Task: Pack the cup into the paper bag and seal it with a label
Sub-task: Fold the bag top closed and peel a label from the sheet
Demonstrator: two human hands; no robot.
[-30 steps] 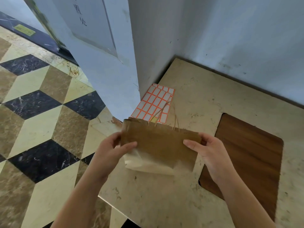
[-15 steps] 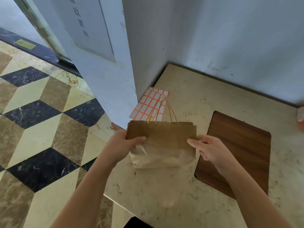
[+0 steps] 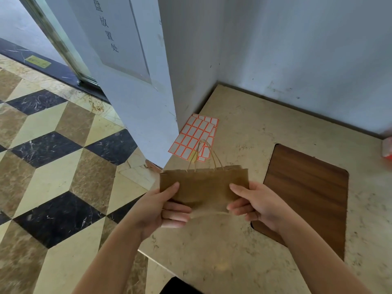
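I hold a brown paper bag (image 3: pixel 203 187) above the beige table, with its twine handles sticking up at the far edge. My left hand (image 3: pixel 161 206) grips the bag's left side, thumb on top. My right hand (image 3: pixel 256 203) grips its right side the same way. The bag's top part looks folded over toward me. A sheet of white labels with orange borders (image 3: pixel 196 136) lies on the table just behind the bag, against the wall corner. The cup does not show; I cannot tell whether it is inside the bag.
The beige table (image 3: pixel 244 247) has a dark wooden board (image 3: pixel 307 192) set to the right of my hands. A red and white object (image 3: pixel 387 148) shows at the right edge. White walls close the back and left; the table's left edge drops to a patterned floor.
The bag has been lifted off the table and tilted up toward me. My fingers have shifted under its lower edge. The lighter lower part of the bag is now mostly hidden.
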